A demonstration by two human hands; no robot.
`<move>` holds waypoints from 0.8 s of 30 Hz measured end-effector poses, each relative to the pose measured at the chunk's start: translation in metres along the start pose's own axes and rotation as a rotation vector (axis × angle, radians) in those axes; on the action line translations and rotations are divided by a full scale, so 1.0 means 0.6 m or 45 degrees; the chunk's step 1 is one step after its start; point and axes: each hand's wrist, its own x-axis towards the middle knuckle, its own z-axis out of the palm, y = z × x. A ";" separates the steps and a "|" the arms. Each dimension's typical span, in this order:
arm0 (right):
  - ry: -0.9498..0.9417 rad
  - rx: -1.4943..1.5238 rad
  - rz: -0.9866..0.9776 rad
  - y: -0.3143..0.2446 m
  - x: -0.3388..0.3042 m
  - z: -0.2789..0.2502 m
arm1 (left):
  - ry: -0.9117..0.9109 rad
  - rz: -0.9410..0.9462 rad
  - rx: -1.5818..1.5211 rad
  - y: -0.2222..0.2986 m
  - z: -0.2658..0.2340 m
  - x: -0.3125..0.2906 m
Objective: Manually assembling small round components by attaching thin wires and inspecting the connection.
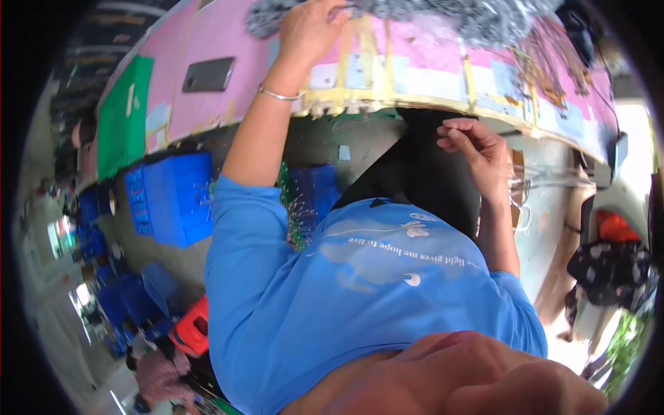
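Note:
My left hand [312,33] reaches over the pink-topped table [249,52] to the grey heap [477,19] of tangled, wire-like strands at its far side. Its fingers are pinched together at the near edge of that heap; what is between them is too small to make out. In front of the table's near edge, above my lap, I hold up my right hand [478,153]. There the fingers curl in and the thumb meets them, and any thing in that pinch does not show.
A dark phone [209,75] lies left on the table, near a green board [124,117]. Brown wire strands [546,66] hang at the right. Yellow tape lines the table's edge. Blue crates [176,197] and a red stool [190,328] stand on the left.

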 end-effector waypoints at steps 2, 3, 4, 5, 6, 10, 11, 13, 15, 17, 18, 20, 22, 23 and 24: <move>0.178 -0.067 0.032 -0.019 0.004 -0.025 | -0.052 0.124 0.136 -0.020 0.037 0.021; 0.256 -0.235 -0.074 -0.027 0.007 -0.039 | 0.095 0.235 0.150 -0.049 0.067 0.028; 0.338 -0.410 -0.172 -0.035 0.009 -0.053 | 0.035 0.199 0.184 -0.039 0.066 0.036; 0.447 -0.465 -0.174 -0.043 0.011 -0.064 | -0.020 0.161 0.231 -0.026 0.058 0.035; 0.540 -0.549 -0.162 -0.055 0.014 -0.070 | -0.037 0.198 0.201 -0.020 0.055 0.036; 0.652 -0.862 -0.143 -0.051 0.036 -0.094 | -0.163 0.131 0.120 0.001 0.050 0.033; 0.612 -0.991 -0.185 -0.046 0.040 -0.095 | -0.161 0.137 0.000 0.004 0.047 0.026; 0.626 -1.113 -0.272 -0.048 0.042 -0.090 | -0.093 0.187 -0.046 0.006 0.043 0.008; 0.640 -1.200 -0.397 -0.047 0.042 -0.089 | -0.020 0.236 -0.094 0.010 0.035 -0.016; 0.657 -1.196 -0.325 -0.050 0.037 -0.091 | -0.124 -0.147 -0.556 0.020 0.024 -0.048; 0.663 -1.191 -0.248 -0.052 0.034 -0.093 | -0.116 -0.142 -0.559 0.024 0.018 -0.066; 0.629 -1.242 -0.280 -0.043 0.031 -0.099 | -0.207 -0.317 -0.845 0.033 0.009 -0.104; 0.585 -1.293 -0.318 -0.049 0.027 -0.092 | -0.237 -0.353 -0.958 0.045 -0.001 -0.144; 0.596 -1.130 -0.174 -0.058 0.020 -0.085 | -0.284 -0.386 -1.071 0.051 -0.002 -0.162; 0.592 -0.967 -0.035 -0.067 0.015 -0.077 | -0.271 -0.384 -1.077 0.052 -0.006 -0.183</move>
